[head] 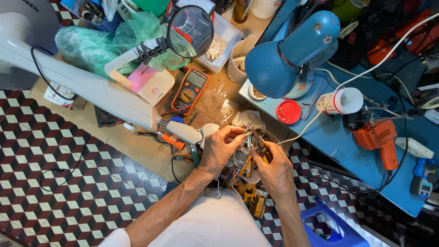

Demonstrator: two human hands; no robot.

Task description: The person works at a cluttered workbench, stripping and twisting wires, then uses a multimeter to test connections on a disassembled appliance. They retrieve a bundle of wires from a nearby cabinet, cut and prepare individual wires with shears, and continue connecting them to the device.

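Both hands meet close above the lap. My left hand [220,147] pinches a small wired part [241,158] to keep it steady. My right hand [274,171] squeezes thin pliers [259,142], whose long tips point up and left at the part. Farther off, a multimeter [189,90] and blue lamp [292,55] sit on the worktop [210,103].

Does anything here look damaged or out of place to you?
The blue desk lamp has chipped, rust-coloured patches on its shade. A red lid lies loose on the blue bench, apart from any jar. Tools and wires crowd around the left hand and right hand.
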